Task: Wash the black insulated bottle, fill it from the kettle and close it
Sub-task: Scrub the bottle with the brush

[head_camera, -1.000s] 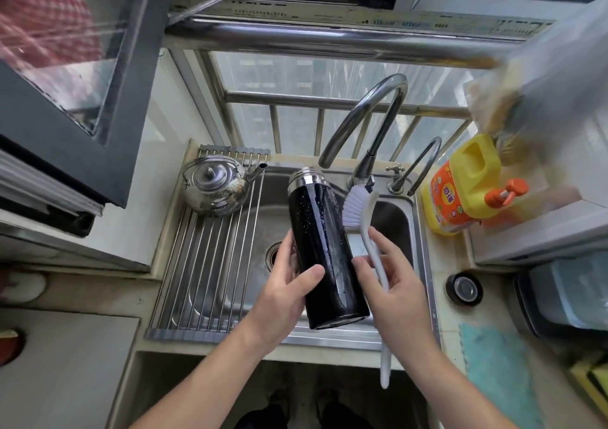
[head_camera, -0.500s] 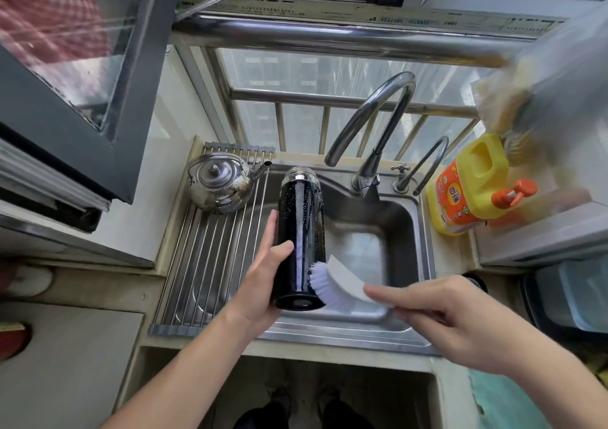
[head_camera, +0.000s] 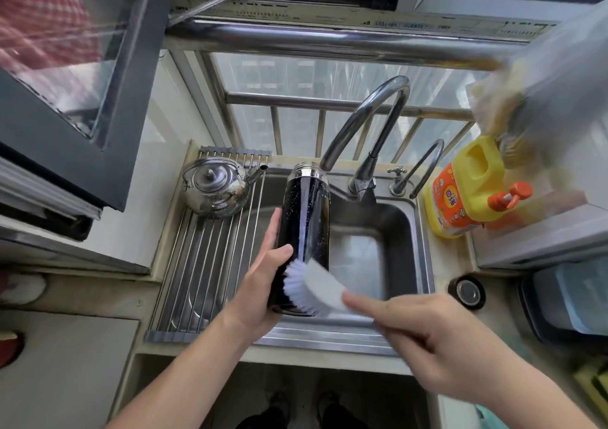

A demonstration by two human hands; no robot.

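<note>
Black insulated bottle (head_camera: 304,218) upright over the sink (head_camera: 424,264), near its left edge, steel collar just under the tap (head_camera: 371,122) spout. Left hand (head_camera: 260,293) wrapped round the lower half, thumb across the front. Right hand (head_camera: 437,339) curled round the handle of a white brush (head_camera: 312,285), bristles pressed on the bottle's lower side beside the left thumb, all somewhat blurred.

Likely trouble: a slick, drop-speckled wall plus a sideways push from the brush, so a slip out of the grip and a drop into the basin. Also a knock of the collar against the spout if lifted carelessly. Bristles close to the thumb, so a scrape is possible.

Around: steel kettle (head_camera: 215,188) on the roll-up rack (head_camera: 204,270) at the left, near the bottle, spout turned toward it, easy to bump on the way over. Yellow detergent jug (head_camera: 467,188) on the desk at the right, a small second tap (head_camera: 424,162) between it and the main one. Round black cap (head_camera: 467,292) on the desk right of the sink, probably the lid, apart from both hands
</note>
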